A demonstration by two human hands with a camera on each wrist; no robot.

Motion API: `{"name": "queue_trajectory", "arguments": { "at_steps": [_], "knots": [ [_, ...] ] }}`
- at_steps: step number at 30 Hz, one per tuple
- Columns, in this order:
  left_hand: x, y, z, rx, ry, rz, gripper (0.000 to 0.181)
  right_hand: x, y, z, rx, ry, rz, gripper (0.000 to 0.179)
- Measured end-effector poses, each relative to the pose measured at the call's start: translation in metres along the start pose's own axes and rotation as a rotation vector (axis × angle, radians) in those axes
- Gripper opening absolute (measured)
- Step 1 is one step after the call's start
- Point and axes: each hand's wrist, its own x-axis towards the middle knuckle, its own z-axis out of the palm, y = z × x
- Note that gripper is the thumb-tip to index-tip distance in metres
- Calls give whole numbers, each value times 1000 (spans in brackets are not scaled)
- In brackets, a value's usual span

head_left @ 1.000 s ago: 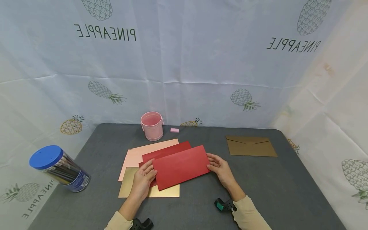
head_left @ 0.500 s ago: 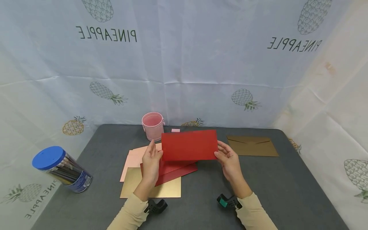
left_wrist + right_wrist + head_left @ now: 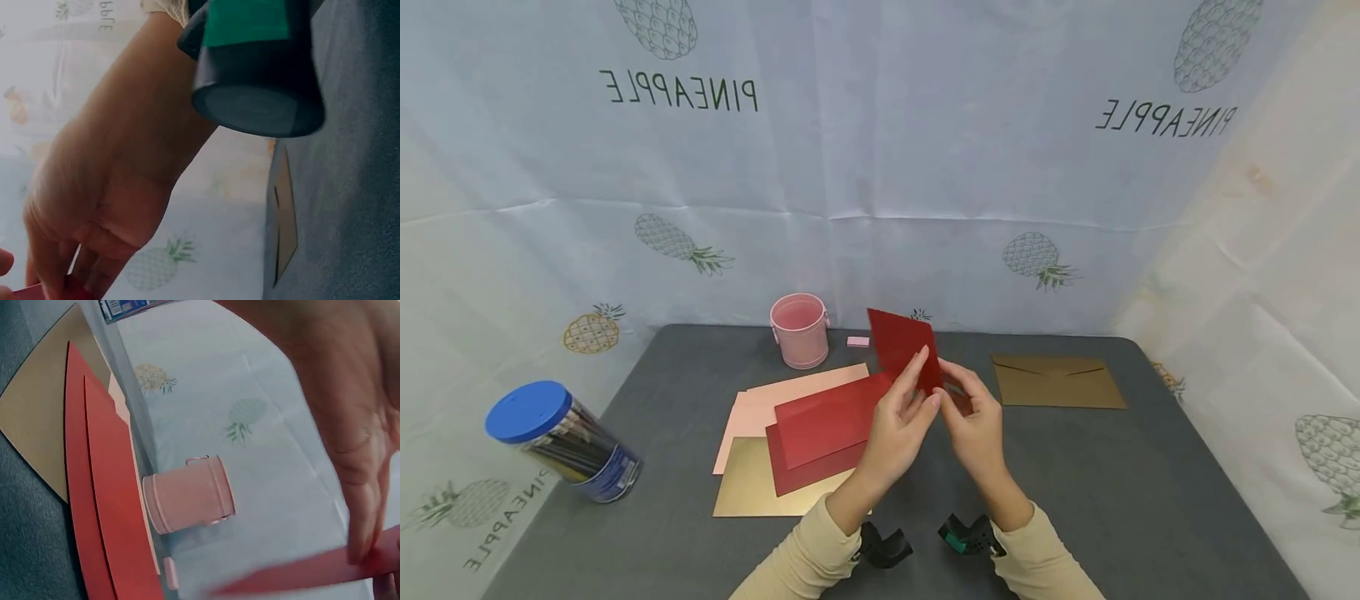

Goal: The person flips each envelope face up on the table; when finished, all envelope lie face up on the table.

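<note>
A red envelope [image 3: 901, 340] is held up off the table, turned steeply on edge. My left hand [image 3: 897, 425] grips it near its lower right part, fingers long against the paper and thumb low. From the other side my right hand [image 3: 976, 421] holds its near end, the two thumbs almost meeting. The right wrist view catches my left hand [image 3: 356, 425] with fingertips on the envelope [image 3: 300, 575]; in the left wrist view my right hand [image 3: 106, 187] reaches down to a red corner [image 3: 75, 289]. More red envelopes [image 3: 820, 425] lie beneath, over gold [image 3: 745, 492] and peach [image 3: 733, 417] ones.
A pink bucket [image 3: 800, 333] stands at the back beside a small pink block [image 3: 857, 342]. At left is a blue-lidded jar [image 3: 565, 442] of thin sticks. A brown envelope [image 3: 1060, 382] lies back right. A patterned curtain [image 3: 880, 167] hangs behind the table.
The red envelope was lifted off the pile and moved right, then turned from facing me to edge-on. My left hand has moved right, close to my right hand.
</note>
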Motion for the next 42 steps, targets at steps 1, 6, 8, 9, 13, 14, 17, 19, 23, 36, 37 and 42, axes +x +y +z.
{"name": "queue_trajectory", "arguments": {
  "at_steps": [1, 6, 8, 9, 13, 14, 17, 19, 23, 36, 37, 42],
  "knots": [
    [0, 2, 1, 4, 8, 13, 60, 0, -1, 2, -22, -21, -47, 42],
    [-2, 6, -2, -14, 39, 68, 60, -2, -5, 5, -132, -142, -240, 45],
    [-3, 4, -6, -24, 69, 69, 58, -3, -5, 5, -161, -187, -280, 47],
    [-4, 3, -9, -22, 90, 64, 57, -4, -4, 5, -170, -208, -289, 48],
    [-3, -4, -20, 34, 172, 22, 54, -8, 0, 3, -199, -271, -281, 50],
    [-3, -6, -23, 57, 186, 7, 54, -9, 2, 2, -204, -277, -268, 49],
    [-1, -12, -33, 98, 196, -56, 53, -10, 9, -4, -211, -270, -231, 48],
    [1, -15, -39, 78, 181, -110, 54, -9, 14, -11, -225, -243, -201, 47],
    [6, -20, -52, -11, 115, -203, 57, -2, 27, -27, -261, -155, -135, 50],
    [8, -49, -78, -139, 38, -381, 58, 0, 82, -88, -85, -55, 448, 54],
    [8, -52, -79, -144, 36, -393, 58, -1, 85, -90, -44, -71, 481, 55],
    [5, -66, -84, -120, 23, -431, 57, -5, 96, -97, 59, -100, 526, 57]
  ]
}}
